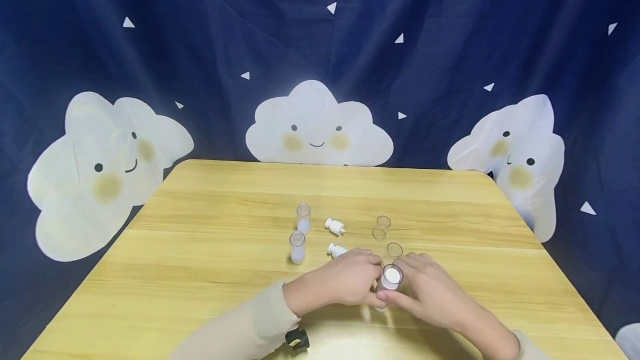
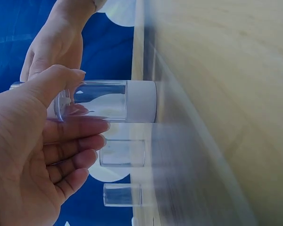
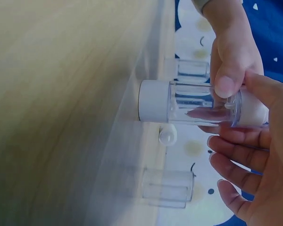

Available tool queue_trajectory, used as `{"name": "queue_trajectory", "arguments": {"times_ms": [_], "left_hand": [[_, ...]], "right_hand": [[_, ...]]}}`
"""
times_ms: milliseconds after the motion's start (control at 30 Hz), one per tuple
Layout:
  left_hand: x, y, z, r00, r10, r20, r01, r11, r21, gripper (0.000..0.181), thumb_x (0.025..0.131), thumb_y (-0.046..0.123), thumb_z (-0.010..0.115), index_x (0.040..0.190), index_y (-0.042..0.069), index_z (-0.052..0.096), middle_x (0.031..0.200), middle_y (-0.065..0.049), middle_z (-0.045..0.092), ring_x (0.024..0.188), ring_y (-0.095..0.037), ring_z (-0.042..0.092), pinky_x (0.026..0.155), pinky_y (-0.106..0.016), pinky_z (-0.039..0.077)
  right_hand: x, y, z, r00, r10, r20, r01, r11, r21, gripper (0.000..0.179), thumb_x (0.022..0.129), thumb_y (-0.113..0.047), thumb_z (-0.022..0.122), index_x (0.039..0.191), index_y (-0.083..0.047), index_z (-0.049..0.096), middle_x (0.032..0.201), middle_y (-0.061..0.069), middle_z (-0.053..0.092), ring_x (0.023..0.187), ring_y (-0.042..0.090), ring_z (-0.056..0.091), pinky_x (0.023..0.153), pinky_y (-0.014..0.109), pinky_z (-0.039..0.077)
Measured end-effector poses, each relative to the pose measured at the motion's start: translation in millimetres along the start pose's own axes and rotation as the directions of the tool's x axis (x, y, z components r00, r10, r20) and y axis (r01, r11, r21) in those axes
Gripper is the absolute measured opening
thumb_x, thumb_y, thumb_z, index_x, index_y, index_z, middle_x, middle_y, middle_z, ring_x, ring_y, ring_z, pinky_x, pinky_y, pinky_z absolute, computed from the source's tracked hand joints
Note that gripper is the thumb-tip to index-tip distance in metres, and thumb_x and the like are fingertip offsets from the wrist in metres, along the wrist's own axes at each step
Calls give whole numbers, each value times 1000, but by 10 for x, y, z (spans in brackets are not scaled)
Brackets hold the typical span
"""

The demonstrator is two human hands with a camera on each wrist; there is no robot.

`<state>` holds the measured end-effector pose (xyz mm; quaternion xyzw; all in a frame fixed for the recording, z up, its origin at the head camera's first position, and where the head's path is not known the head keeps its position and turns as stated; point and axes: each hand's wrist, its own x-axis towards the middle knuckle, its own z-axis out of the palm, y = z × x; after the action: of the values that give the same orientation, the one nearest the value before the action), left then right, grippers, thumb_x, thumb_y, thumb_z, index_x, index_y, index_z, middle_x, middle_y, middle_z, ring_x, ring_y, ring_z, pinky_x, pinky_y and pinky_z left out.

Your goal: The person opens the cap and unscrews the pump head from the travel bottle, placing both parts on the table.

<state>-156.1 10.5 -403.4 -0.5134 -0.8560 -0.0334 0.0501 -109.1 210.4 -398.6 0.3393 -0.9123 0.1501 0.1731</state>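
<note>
A clear bottle (image 1: pixel 392 276) with a white base (image 2: pixel 142 101) stands upright at the front of the table, its base right at the tabletop. White shows inside the clear round rim at its top. My left hand (image 1: pixel 350 278) pinches it from the left, thumb (image 3: pixel 225 86) on the clear wall just below the upper white part (image 3: pixel 252 110). From the other side my right hand (image 1: pixel 432 293) holds the upper part between thumb and index finger, its other fingers (image 3: pixel 240 160) loosely bent beside it. Close beyond the hands is a clear cap (image 1: pixel 394 249).
Two clear bottles with whitish lower parts, a far one (image 1: pixel 303 219) and a near one (image 1: pixel 297 248), stand left of centre. Two white pump heads, one farther (image 1: pixel 334 226) and one nearer (image 1: pixel 336 250), lie beside them. Another clear cap (image 1: pixel 381 228) stands behind the hands.
</note>
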Motion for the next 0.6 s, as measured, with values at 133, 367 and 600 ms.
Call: {"name": "queue_trajectory", "arguments": {"times_ms": [133,367,600], "left_hand": [[-78,-52,21,1000,-15,-14,14,1000,-27,34,85,56,66,74,25,56,74,15,46,67,-2,40,67,-14,37],[-229,-170,81,999,-41,-34,39,998,-53,37,88,60,60,89,23,62,84,13,53,76,-3,45,73,-17,41],[-385,-225,91,997,-65,-43,64,998,-26,38,88,61,59,94,23,63,87,13,53,78,-3,45,74,-18,42]], "right_hand": [[66,-41,59,1000,0,3,-1,1000,19,27,86,-54,68,90,-29,57,87,-22,51,90,5,55,85,37,48],[189,-106,161,998,-36,-41,38,998,50,27,86,-52,69,86,-28,56,81,-21,48,78,0,46,77,31,46],[296,-180,241,996,-67,-54,68,997,24,32,87,-56,66,83,-26,55,80,-19,50,76,2,45,75,30,44]]}}
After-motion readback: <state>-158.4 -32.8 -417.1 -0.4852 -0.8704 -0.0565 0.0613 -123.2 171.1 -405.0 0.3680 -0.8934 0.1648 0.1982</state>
